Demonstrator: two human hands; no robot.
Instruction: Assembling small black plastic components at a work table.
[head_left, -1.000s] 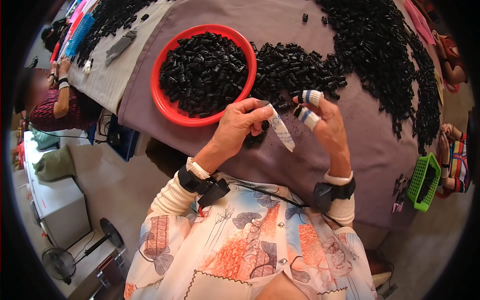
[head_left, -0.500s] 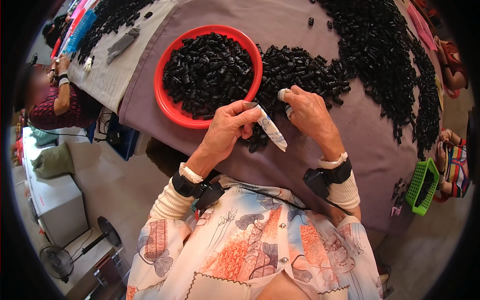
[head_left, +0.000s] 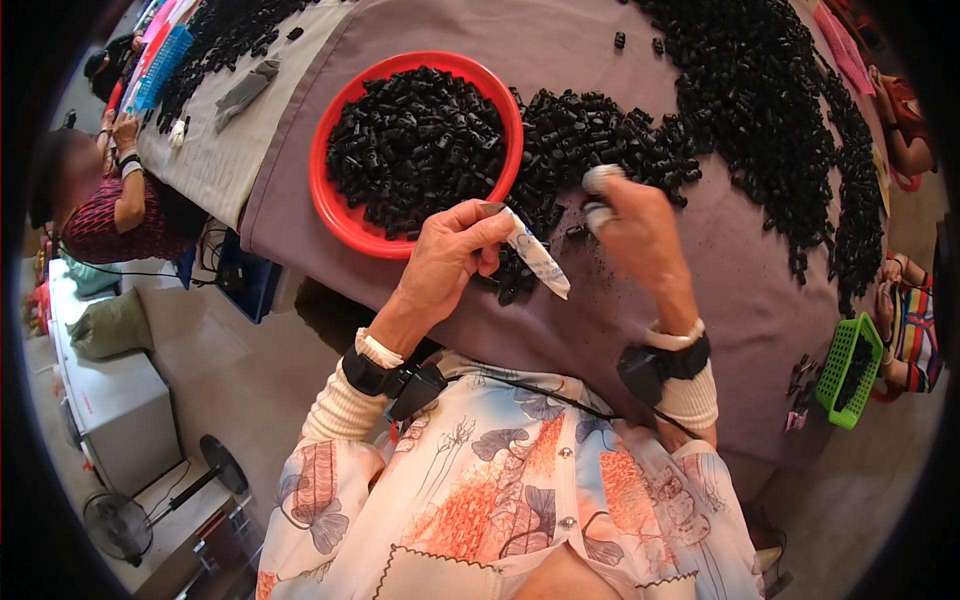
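Black plastic pieces heaped on purple-draped desk, beside red bowl. Left hand: fingers closed round taped knife. Right hand: taped fingers pinched into heap; hold unclear.

A bowl filled with parts is set on the tabletop, left of a loose pile. A basket is placed at the far right edge, and fans are seen on the floor at the left.
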